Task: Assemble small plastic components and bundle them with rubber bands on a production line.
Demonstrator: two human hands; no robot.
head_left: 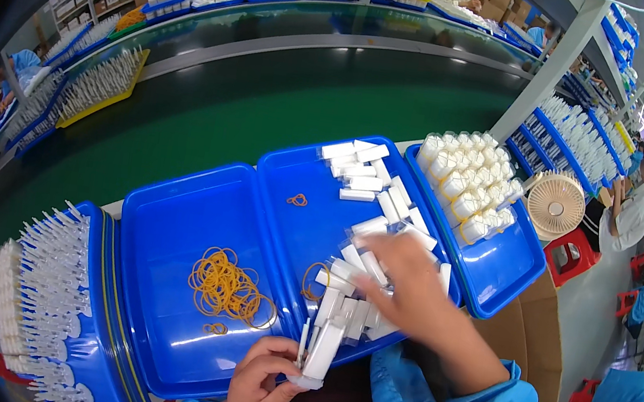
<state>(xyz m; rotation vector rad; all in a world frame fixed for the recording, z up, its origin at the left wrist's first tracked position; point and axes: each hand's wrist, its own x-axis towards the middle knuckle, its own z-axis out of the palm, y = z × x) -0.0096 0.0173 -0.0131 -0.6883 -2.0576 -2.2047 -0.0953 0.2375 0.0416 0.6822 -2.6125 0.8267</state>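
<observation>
My left hand [263, 384] is closed in a pinch on a small white rectangular box [325, 349] with clear plastic at its lower end. Thin white upright pieces stand beside the box at my fingertips. My right hand [409, 282] is over the loose white boxes [358, 182] in the middle blue tray [278, 228]. Motion blurs its fingers, but thumb and fingers look apart, with nothing seen held. Several boxes lie under and around it, partly hidden by the hand. A yellow rubber band [308, 280] lies next to the boxes.
A heap of rubber bands [225, 286] lies in the left blue tray [165, 221]. Banded white bundles [467, 183] fill part of the right tray [503, 278]. Thin white sticks [51, 279] crowd stacked trays at far left. Beyond runs a green conveyor [212, 105]; people sit across it.
</observation>
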